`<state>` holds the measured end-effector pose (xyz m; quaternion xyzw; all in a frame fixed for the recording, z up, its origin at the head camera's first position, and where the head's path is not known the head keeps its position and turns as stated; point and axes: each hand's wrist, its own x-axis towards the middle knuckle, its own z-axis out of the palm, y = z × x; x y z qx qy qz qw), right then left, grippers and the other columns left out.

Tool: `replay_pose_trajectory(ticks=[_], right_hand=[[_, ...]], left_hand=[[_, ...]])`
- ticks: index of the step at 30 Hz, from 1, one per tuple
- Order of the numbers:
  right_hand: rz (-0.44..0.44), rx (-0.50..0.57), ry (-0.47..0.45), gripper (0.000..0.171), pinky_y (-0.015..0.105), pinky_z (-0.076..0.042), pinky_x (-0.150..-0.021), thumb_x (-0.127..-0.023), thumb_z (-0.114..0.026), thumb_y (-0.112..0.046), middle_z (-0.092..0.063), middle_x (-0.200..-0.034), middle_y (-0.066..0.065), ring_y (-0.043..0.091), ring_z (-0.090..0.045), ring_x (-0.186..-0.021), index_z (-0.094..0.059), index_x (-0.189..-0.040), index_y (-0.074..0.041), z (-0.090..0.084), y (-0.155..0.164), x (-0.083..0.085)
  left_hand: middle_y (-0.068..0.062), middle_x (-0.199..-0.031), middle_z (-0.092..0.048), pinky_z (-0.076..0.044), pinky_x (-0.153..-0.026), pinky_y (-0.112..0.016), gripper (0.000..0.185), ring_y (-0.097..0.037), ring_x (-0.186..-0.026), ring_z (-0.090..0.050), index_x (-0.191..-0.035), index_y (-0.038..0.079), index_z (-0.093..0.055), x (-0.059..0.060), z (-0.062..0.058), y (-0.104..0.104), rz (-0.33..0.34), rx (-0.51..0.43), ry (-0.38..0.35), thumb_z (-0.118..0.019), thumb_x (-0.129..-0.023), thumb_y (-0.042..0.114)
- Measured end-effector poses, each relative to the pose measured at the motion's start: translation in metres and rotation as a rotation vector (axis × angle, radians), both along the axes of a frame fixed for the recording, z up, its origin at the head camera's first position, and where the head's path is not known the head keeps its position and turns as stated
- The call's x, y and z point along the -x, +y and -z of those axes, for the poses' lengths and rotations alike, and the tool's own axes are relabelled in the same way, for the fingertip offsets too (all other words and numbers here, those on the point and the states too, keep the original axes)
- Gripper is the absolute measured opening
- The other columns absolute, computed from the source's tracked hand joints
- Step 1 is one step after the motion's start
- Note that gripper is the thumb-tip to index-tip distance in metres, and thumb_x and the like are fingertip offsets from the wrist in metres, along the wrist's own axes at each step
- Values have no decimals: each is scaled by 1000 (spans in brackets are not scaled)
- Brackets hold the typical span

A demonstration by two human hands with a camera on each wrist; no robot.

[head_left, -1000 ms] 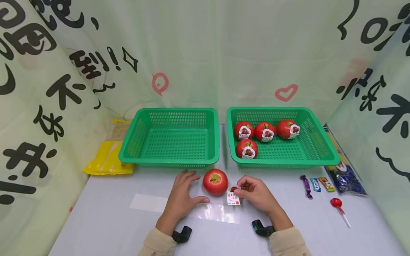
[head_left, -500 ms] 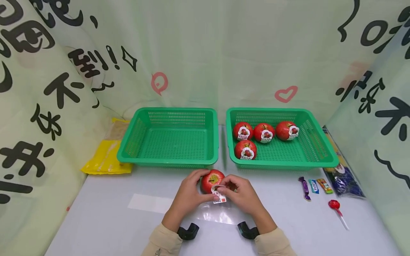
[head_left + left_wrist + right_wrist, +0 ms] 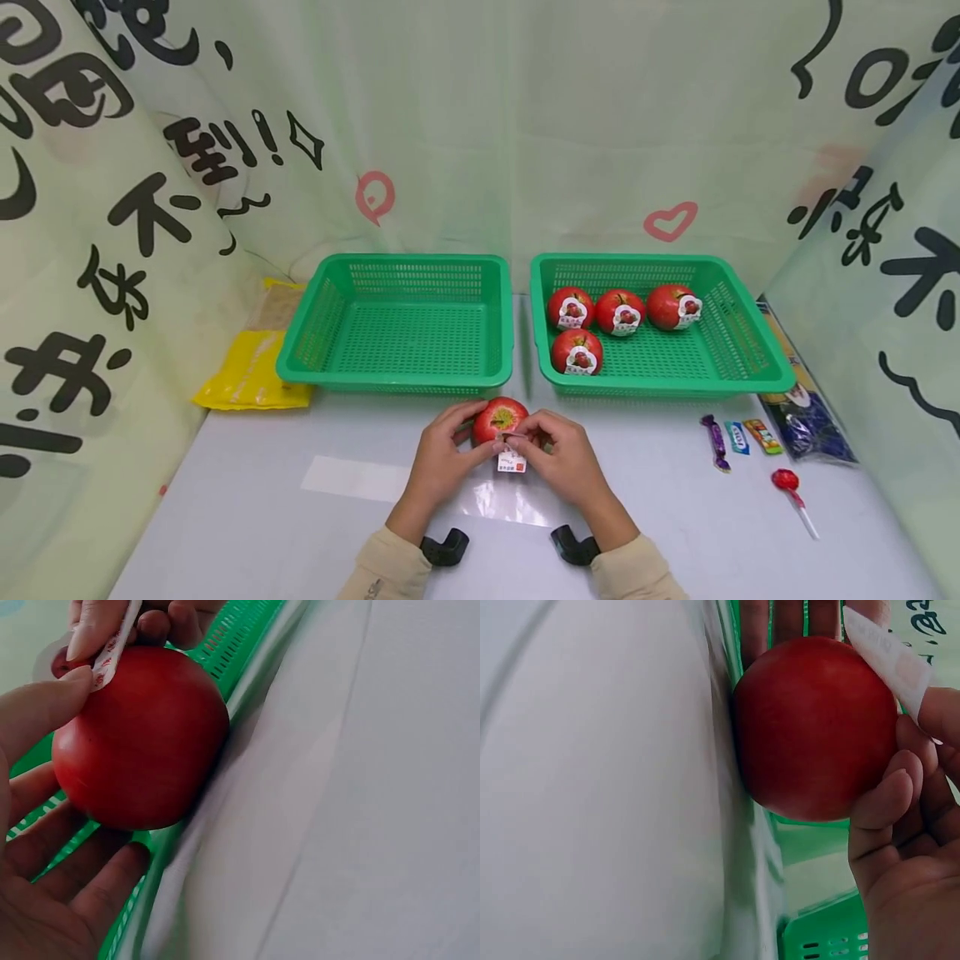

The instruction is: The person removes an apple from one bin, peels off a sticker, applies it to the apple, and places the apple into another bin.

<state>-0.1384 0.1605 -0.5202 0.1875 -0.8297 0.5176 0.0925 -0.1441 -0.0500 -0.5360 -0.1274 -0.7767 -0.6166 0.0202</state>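
A single red apple stands on the white table in front of the baskets, stem upward. My left hand cups its left side; in the left wrist view the fingers curve beside the apple and the thumb presses the edge of a sticker. With thumb and fingers, my right hand pinches that white printed sticker at the apple's near side. Seen from the right wrist, the sticker stands partly away from the apple's skin. How much of it touches the apple is hidden.
Two green baskets stand behind: the left basket and the right basket, which holds several stickered apples. A clear strip lies on the table. Wrapped candies, a lollipop and yellow packaging flank the area.
My right hand has brought the sticker leftward onto the apple's near side. My left hand has moved right, from beside the apple to holding it, its thumb on the sticker.
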Motion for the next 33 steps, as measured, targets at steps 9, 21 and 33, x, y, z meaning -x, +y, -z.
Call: replay_pose_trajectory(ticks=[9,21,33], right_hand=[[37,-7,112,17,21,-50,-57,-87,-85,-4,-65,-77,-5,0,-53,-68,-72,-86,-15,2,-4,0],[77,-48,237,25,22,-54,-55,-79,-87,4,-63,-80,-1,9,-57,-64,-70,-91,-9,8,-8,0],[129,-45,10,37,42,-66,-87,-90,-85,-14,-71,-135,13,30,-69,-123,-75,-125,-6,2,-6,2]], left_hand=[[-11,-142,-65,-59,-103,-30,59,-30,-132,-66,-139,7,-68,1,2,3,-23,4,20,-90,-86,19],[-11,-141,-66,-59,-101,-29,57,-28,-131,-66,-137,8,-69,0,3,3,-34,-13,-2,-90,-85,16],[-11,-147,-64,-60,-102,-33,57,-31,-135,-63,-141,11,-67,1,4,2,-13,-8,-8,-87,-89,18]])
